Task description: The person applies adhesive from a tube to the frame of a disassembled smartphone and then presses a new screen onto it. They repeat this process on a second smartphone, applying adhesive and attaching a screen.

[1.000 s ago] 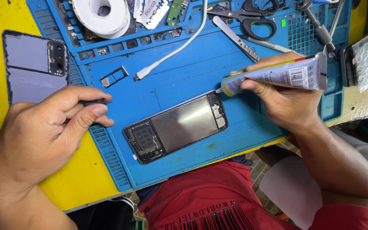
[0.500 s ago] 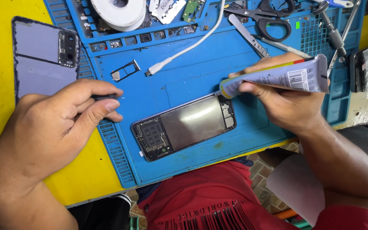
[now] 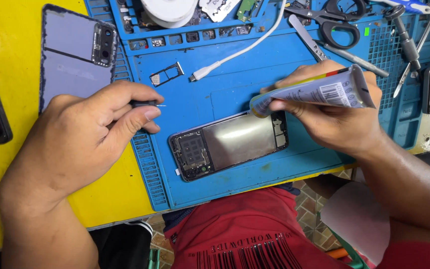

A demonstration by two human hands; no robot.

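Pinching a grey glue tube point(image 3: 314, 93) in closed fingers, the right hand point(image 3: 334, 114) aims its nozzle at the opened phone's point(image 3: 230, 144) top edge on the blue mat point(image 3: 225, 74), while the left hand point(image 3: 83, 134) grips a small pin tool point(image 3: 148, 104) beside it.

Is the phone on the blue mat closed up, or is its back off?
Open. The phone lies on the blue mat with internals and a bare metal plate exposed; a separate back cover lies at upper left.
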